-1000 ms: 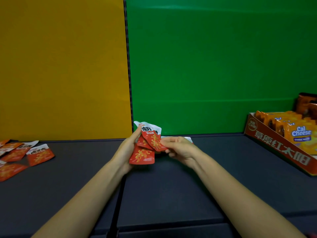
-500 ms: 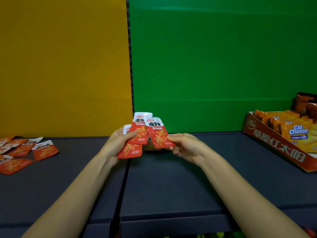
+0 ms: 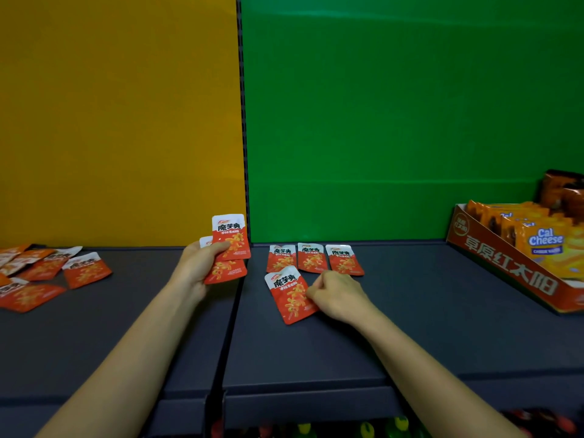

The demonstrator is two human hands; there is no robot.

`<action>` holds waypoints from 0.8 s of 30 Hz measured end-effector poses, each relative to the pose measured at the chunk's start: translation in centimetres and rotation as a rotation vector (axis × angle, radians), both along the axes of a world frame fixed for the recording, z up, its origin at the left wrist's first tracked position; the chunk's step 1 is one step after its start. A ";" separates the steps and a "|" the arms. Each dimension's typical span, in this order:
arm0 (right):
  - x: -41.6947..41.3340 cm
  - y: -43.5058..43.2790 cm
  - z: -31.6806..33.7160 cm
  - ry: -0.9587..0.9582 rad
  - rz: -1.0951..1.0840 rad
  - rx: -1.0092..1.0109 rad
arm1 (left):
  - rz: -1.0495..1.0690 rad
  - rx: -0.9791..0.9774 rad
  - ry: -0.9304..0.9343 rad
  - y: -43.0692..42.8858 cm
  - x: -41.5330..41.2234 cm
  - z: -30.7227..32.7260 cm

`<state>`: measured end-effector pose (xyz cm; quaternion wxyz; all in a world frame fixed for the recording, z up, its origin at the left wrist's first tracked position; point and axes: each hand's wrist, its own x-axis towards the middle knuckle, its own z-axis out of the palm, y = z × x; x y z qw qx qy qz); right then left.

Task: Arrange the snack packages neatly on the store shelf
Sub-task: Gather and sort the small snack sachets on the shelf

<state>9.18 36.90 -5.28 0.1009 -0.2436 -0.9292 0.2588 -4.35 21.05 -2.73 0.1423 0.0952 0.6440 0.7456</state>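
Observation:
My left hand [image 3: 196,267] grips a small fan of red-and-white snack packets [image 3: 230,245] above the seam between the two shelf boards. My right hand [image 3: 339,294] pinches one more red packet [image 3: 289,294] by its right edge, low over the dark shelf [image 3: 410,327], tilted slightly. Just behind it three matching packets [image 3: 311,258] lie side by side in a row against the green back panel.
Several loose red packets [image 3: 47,273] lie scattered on the left shelf board before the yellow panel. An open orange carton [image 3: 512,267] of Cal Cheese packs [image 3: 545,245] sits at the right. A vertical divider strip [image 3: 243,121] separates the panels. Bottles show below the shelf edge.
My right hand took one packet from the fan and carried it right and down toward the shelf in front of the row. My left hand stayed with the remaining packets.

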 end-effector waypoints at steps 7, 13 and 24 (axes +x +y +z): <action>0.0 -1.1 0.2 -0.021 0.005 0.114 | -0.060 -0.052 0.041 0.4 0.7 -0.1; 0.0 -1.3 0.3 -0.036 0.042 0.181 | -0.108 -0.110 0.079 0.6 1.5 0.0; -1.0 1.2 1.3 0.411 0.058 -0.244 | -0.327 -0.071 0.158 3.4 5.4 -0.6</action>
